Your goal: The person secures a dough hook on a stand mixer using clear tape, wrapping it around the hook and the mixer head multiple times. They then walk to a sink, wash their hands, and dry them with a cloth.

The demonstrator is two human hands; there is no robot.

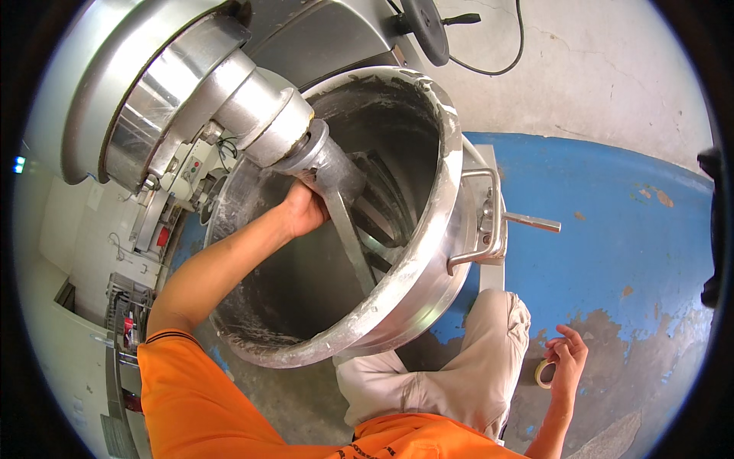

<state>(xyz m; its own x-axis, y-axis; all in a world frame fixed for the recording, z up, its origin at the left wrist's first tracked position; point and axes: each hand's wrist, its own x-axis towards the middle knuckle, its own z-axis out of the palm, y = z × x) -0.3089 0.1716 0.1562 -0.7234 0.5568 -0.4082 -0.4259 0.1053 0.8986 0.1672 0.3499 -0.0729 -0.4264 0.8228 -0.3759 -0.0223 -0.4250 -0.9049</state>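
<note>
A large steel mixing bowl [336,334] stands tilted in view, its rim smeared with pale residue. From the mixer head [172,88] a flat-bladed beater [348,237] reaches down into it. My left hand [304,208] is inside the bowl, gripping the beater just below its collar; most of the fingers are hidden behind the metal. Low on the right, beside my knee, my right hand [566,358] has curled fingers. A cream roll of tape [545,374] is held in it, partly covered by the hand.
A steel handle [497,218] and a lever [535,222] stick out from the bowl's right side. Behind stands the mixer body with a black handwheel [425,30]. The blue floor [581,199] has worn grey patches. Wire shelving [126,298] lines the left.
</note>
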